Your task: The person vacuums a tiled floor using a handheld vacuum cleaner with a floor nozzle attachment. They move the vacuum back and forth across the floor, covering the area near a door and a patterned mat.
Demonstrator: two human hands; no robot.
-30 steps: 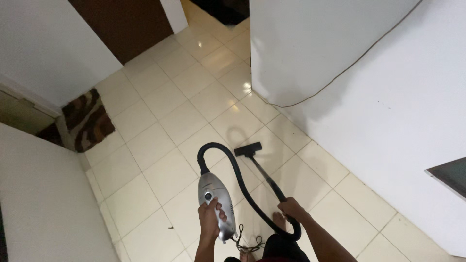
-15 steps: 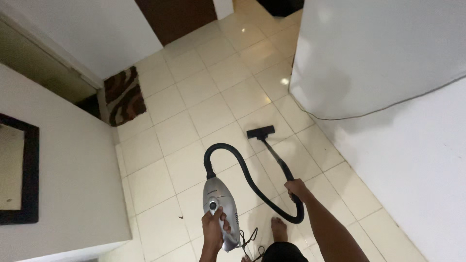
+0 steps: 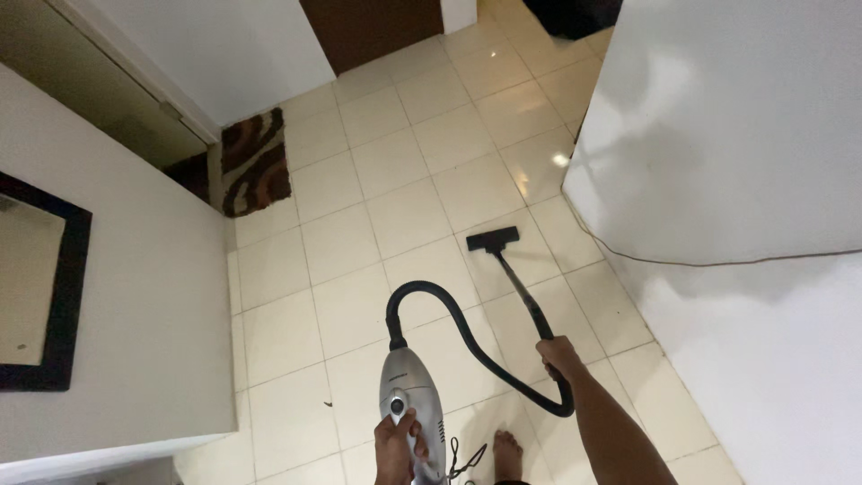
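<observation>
Looking down a narrow hallway here, cream floor tiles [image 3: 377, 216] with a glossy shine and a couple of bright light spots near the far end. White walls box it in on both sides, and the wall on the right [image 3: 745, 135] has a thin cord [image 3: 718, 262] running along it. On the left wall hangs a dark-framed mirror [image 3: 36, 287], and past it a brown patterned mat [image 3: 256, 162] lies in front of a doorway. A dark brown door [image 3: 373, 27] sits at the top.

The left hand [image 3: 400, 445] has its grip closed around the handle of a silver vacuum body [image 3: 411, 404], carried above the floor. The right hand [image 3: 558, 352] grips the black wand [image 3: 523, 287], whose flat nozzle head [image 3: 492, 239] rests on the tiles well ahead. A black hose [image 3: 449, 314] loops between body and wand. A bare foot [image 3: 507, 454] shows on the tiles below, and a small dark speck [image 3: 328, 403] lies left of the vacuum.
</observation>
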